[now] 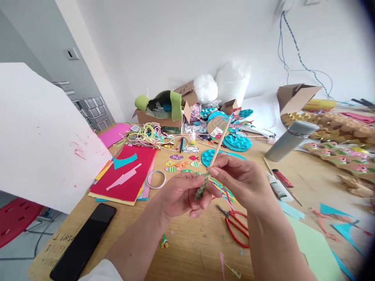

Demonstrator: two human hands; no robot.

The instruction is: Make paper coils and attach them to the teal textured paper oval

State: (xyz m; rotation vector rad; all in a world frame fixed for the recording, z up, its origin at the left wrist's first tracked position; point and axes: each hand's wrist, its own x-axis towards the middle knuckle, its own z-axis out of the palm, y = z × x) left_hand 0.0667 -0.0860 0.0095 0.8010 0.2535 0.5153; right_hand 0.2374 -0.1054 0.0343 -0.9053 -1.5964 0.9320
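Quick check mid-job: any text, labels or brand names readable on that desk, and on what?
Nothing reads clearly.
Round brown card tag: dark print, too small to read.
White tube: label blurred.
Table edge: handwritten marks, illegible.
Glue bottle: label too small.

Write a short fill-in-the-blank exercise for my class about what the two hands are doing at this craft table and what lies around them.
1. The right hand holds a thin wooden ____ that slants up and away.
2. The left hand pinches a small green strip at the lower ____ of that piece.
3. The scissors under the hands have ____ handles.
4. The black phone lies on the table with its screen ____.

Missing words: stick; end; red; dark
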